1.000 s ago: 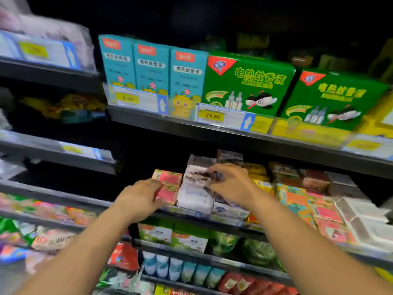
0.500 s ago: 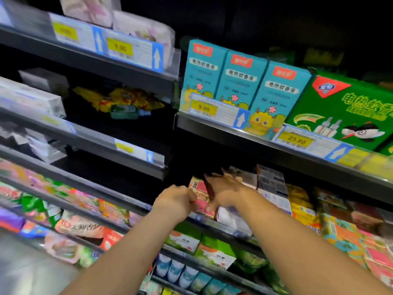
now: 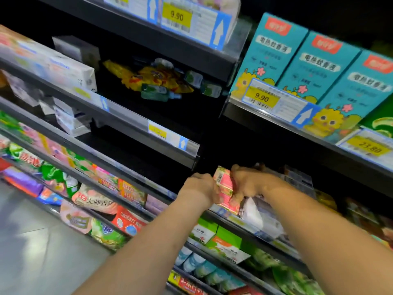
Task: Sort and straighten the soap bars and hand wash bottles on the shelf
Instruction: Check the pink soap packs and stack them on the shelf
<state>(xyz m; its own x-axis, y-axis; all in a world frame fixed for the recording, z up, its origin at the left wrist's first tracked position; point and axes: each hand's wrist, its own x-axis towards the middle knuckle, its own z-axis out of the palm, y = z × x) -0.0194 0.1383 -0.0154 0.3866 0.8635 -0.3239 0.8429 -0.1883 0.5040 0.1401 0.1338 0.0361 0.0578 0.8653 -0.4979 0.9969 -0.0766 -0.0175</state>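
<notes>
A stack of pink soap boxes (image 3: 223,186) stands at the left end of the soap shelf (image 3: 251,228). My left hand (image 3: 200,189) presses against the stack's left side with curled fingers. My right hand (image 3: 247,182) grips the stack from the right, fingers curled over its front. White soap packs (image 3: 258,216) lie just right of the pink boxes, partly hidden by my right forearm. More soap boxes (image 3: 297,179) sit further right, blurred. A few small green bottles (image 3: 156,93) lie tipped on an upper-left shelf among yellow packets.
Teal boxes (image 3: 302,64) and price tags (image 3: 261,99) fill the shelf above my hands. Lower shelves hold green-and-white boxes (image 3: 221,241) and bagged goods (image 3: 93,201). White boxes (image 3: 70,122) sit on the left shelves. Grey floor (image 3: 32,241) lies at the lower left.
The view has swung left and closer. Both hands have closed in on the pink soap boxes, the right hand shifting from the white packs onto them.
</notes>
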